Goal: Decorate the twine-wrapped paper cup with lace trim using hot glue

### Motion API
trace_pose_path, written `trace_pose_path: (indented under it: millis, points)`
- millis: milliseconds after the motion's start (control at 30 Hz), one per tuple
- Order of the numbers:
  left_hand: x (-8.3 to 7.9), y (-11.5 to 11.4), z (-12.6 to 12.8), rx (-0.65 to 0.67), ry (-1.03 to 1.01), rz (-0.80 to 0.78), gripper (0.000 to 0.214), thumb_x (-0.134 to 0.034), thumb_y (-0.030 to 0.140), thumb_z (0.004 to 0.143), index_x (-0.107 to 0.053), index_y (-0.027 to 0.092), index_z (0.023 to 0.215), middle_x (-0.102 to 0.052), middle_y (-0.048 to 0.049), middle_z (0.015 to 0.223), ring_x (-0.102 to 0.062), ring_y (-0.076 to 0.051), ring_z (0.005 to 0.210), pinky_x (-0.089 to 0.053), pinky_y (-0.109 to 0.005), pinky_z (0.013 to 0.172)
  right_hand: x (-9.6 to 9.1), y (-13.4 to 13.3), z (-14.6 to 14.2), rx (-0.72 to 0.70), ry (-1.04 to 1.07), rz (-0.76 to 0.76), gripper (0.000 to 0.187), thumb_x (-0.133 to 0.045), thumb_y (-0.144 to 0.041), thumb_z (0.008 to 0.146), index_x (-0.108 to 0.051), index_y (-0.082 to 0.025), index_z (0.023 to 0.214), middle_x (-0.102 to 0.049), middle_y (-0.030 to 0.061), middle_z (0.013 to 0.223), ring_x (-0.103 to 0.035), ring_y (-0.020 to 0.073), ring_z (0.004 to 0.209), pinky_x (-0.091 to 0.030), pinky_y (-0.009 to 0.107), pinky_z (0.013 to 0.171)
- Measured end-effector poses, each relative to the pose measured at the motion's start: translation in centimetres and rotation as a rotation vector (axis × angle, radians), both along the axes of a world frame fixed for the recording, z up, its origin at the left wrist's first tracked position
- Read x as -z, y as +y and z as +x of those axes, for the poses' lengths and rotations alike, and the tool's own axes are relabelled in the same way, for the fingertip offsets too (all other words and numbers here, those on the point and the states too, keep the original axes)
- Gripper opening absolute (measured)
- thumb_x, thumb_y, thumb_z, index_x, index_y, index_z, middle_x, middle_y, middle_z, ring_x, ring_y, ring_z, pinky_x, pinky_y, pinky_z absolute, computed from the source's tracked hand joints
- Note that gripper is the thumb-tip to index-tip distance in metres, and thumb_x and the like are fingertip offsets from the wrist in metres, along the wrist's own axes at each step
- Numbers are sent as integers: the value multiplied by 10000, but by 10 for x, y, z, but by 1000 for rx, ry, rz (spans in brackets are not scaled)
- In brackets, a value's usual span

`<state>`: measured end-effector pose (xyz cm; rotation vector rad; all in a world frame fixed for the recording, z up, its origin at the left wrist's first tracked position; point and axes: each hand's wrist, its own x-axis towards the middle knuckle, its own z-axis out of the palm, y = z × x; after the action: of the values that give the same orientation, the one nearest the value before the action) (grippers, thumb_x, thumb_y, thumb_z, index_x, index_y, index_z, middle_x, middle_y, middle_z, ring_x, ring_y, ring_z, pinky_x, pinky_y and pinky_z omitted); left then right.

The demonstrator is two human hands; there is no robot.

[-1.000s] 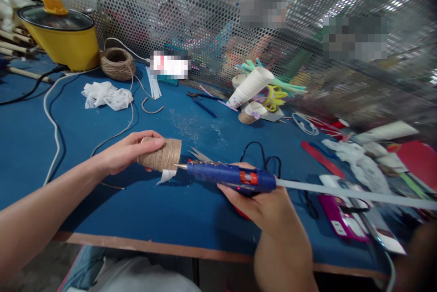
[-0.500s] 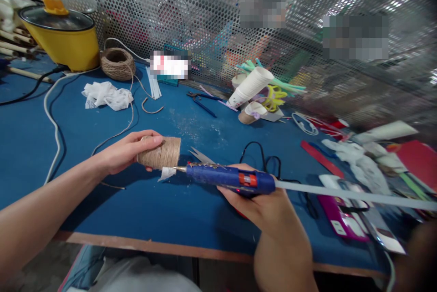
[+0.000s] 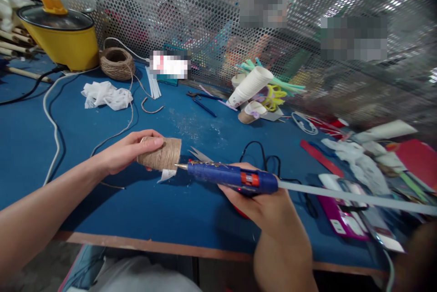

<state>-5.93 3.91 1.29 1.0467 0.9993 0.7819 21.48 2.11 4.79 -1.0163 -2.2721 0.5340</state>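
Note:
My left hand [image 3: 131, 150] is wrapped round a twine-covered cup [image 3: 167, 154], held on its side above the blue table. A small white scrap [image 3: 166, 175] shows under the cup's lower edge. In my right hand [image 3: 254, 203] is a blue glue gun [image 3: 218, 176], its metal nozzle pointing left at the cup's lower right rim. Whether the tip touches the twine I cannot tell. A long white glue stick [image 3: 327, 194] sticks out of the gun's back. Scissors [image 3: 200, 154] lie partly hidden behind the gun.
A ball of twine [image 3: 117, 63] stands at the back left, by a yellow pot [image 3: 64, 41]; its strand runs towards my left hand. Crumpled white plastic [image 3: 106, 96], blue pliers [image 3: 203, 103] and stacked paper cups [image 3: 251, 86] lie further back. A magenta box [image 3: 336, 219] sits at right.
The glue gun has shifted very slightly right, and its nozzle tip now sits a little higher against the cup's rim. My left hand and the cup have hardly moved.

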Motion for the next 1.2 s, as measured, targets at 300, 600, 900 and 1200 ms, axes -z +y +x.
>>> trace_pose_path:
  millis: [300,600,900,1200]
  points:
    - [-1,-1,-1,-3,34,28,462,-646,537,702,-598,155,957,-571,-35,833,-524,-166,720,-413,-254,586,0,0,0,23,18,5,97,-583,-188,826,-595,-259,891,-684,14,786,-658,166,626,-544,243,539]
    - [-2,-1,-2,3,85,81,459,-643,535,707,-600,160,968,-587,-34,853,-520,-168,739,-366,-259,623,-1,0,-2,34,40,24,102,-595,-192,818,-599,-260,895,-682,-2,786,-647,143,591,-534,222,520]
    - [-3,-2,-2,-5,76,81,430,-649,517,709,-608,171,962,-612,-39,845,-534,-181,729,-363,-258,614,-1,-2,1,15,9,-19,110,-584,-192,822,-599,-262,906,-691,13,805,-671,173,643,-548,247,534]
    - [-3,-2,-4,13,67,101,422,-665,498,710,-611,185,989,-621,-39,883,-549,-182,746,-381,-254,621,-2,-2,1,-31,15,-1,140,-586,-167,822,-592,-265,921,-682,9,818,-670,163,687,-549,232,583]
